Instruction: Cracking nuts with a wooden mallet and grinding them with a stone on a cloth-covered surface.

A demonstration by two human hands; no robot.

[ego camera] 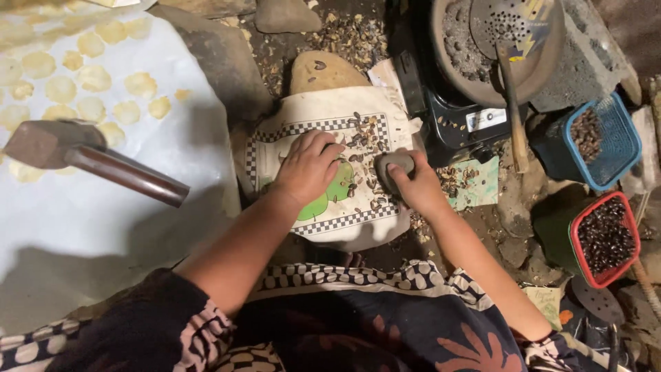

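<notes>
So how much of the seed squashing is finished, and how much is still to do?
Done, it seems: many pale flat discs lie spread on the white sheet. In hand: the right hand holds a grey oval stone over dark seeds on the checker-edged cloth, where the left hand rests. Left: the red basket and blue basket hold more seeds.

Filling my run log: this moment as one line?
left hand: on cloth, over seeds | right hand: grips stone | hammer: left
</notes>
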